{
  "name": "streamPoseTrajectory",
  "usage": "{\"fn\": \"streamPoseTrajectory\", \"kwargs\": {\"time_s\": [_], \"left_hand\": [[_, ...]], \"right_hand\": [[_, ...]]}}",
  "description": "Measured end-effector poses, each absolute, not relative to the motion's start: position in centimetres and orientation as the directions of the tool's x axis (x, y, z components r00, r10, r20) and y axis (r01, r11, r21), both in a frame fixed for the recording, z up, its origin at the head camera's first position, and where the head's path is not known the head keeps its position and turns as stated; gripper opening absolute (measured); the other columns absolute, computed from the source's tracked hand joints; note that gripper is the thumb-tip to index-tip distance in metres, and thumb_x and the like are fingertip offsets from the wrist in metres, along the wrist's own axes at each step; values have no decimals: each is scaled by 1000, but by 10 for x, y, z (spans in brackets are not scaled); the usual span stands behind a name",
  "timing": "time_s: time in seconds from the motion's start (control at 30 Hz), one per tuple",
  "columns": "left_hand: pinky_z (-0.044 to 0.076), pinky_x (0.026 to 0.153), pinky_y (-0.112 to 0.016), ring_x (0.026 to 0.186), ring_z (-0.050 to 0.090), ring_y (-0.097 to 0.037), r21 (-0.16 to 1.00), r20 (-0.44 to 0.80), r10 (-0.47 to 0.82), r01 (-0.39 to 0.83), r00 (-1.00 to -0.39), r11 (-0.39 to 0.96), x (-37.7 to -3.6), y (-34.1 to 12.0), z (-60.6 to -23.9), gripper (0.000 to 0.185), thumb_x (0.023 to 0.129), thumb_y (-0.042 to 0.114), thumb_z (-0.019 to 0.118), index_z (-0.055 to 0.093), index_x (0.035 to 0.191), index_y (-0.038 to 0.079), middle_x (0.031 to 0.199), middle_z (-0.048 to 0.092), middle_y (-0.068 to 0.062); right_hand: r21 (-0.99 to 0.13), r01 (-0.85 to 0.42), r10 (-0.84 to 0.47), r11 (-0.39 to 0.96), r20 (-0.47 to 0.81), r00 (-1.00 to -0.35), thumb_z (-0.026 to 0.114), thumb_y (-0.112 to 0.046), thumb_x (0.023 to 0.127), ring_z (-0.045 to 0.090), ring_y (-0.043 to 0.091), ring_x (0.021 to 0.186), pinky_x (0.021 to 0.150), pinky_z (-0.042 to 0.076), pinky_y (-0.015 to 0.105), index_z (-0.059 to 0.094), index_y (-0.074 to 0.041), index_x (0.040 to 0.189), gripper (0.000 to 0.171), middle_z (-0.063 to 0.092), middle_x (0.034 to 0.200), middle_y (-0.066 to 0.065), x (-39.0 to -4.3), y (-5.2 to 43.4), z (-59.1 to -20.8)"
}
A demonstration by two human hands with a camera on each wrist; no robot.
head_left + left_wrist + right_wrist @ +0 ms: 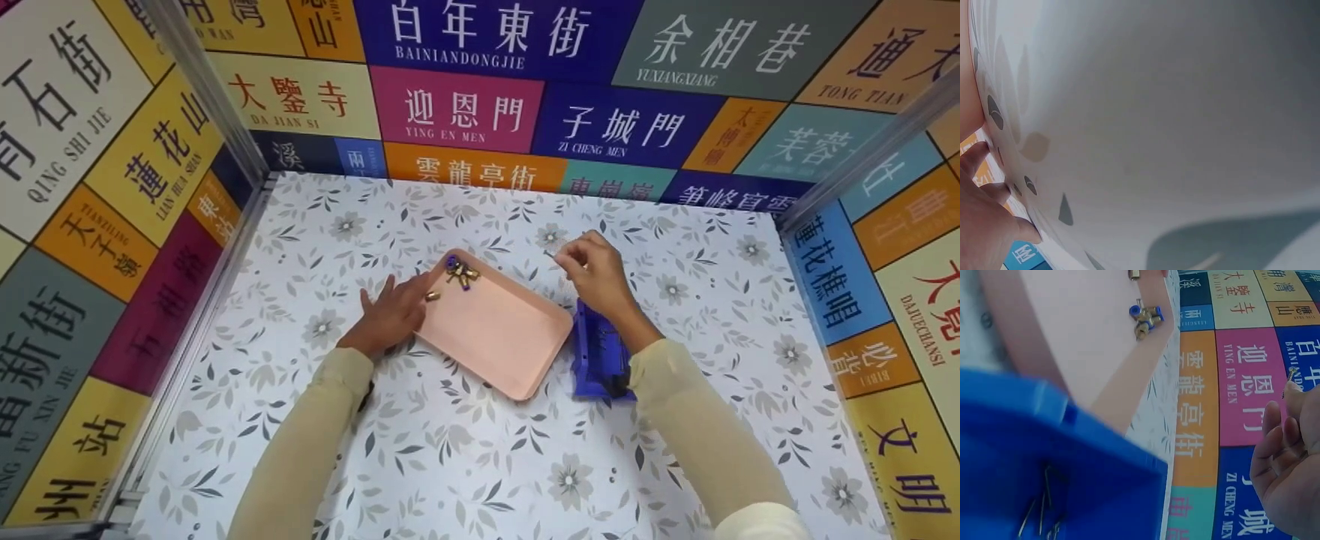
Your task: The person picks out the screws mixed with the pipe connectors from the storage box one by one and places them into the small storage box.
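A pink tray (502, 337) lies on the floral table, with brass and blue fittings (460, 273) in its far corner and one small brass piece (432, 296) near its left rim. My left hand (390, 315) rests flat on the table against that left rim, fingers straight. My right hand (592, 274) hovers past the tray's far right corner and pinches a thin screw (553, 256) at its fingertips; the screw (1288, 380) also shows in the right wrist view. A blue bin (596, 360) with several screws (1044, 506) sits under my right forearm.
Colourful sign-printed walls (465, 105) enclose the table on three sides, with metal corner posts (217, 97). The left wrist view shows mostly the blurred floral tabletop (1157, 112) close up, and my left fingers (982, 208) at its edge.
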State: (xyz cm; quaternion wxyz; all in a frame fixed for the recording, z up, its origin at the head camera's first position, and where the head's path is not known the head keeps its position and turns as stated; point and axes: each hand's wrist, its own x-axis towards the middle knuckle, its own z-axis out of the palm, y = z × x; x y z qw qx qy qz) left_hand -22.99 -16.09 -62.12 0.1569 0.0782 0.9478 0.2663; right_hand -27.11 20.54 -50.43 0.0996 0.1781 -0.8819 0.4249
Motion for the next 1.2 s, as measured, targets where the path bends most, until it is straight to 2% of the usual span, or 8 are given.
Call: {"fn": "streamPoseTrajectory", "kwargs": {"time_s": [0.3,0.57,0.83,1.03,1.2], "left_hand": [[-18,112,-77,159,-8,-40,552,-256,218,43,-942,833,-228,-160,-621,58,108,50,23,4,162,48,173,16,6],[-15,111,-80,158,-3,-45,544,-218,241,87,-946,834,-229,-162,-623,59,109,50,26,5,163,45,172,21,3],[-16,112,-79,158,-4,-45,553,-222,239,80,-946,829,-229,-162,-624,58,108,50,26,5,162,48,172,19,4],[-15,112,-80,158,-3,-46,552,-212,244,90,-946,829,-229,-162,-622,58,108,56,23,5,163,48,172,19,5],[-17,112,-78,158,-4,-44,555,-227,230,68,-946,829,-229,-161,-621,58,109,50,24,7,164,43,172,19,4]], "right_hand": [[-674,-405,-209,618,356,-911,73,-16,95,56,5,68,63,44,18,73,-6,85,15,56,85,5,-256,251,-511],[-671,-385,-192,633,346,-918,75,-14,93,56,5,72,61,43,15,74,-5,87,11,57,85,5,-241,279,-530],[-652,-404,-206,641,361,-909,76,-10,92,53,3,68,60,42,14,73,-5,85,10,54,82,4,-233,295,-543],[-642,-373,-184,670,343,-921,78,-11,91,54,5,72,65,41,14,74,-5,84,10,56,83,5,-228,302,-547],[-642,-352,-178,681,321,-930,77,-12,92,54,9,77,68,41,15,74,-5,85,10,56,84,5,-225,306,-550]]}}
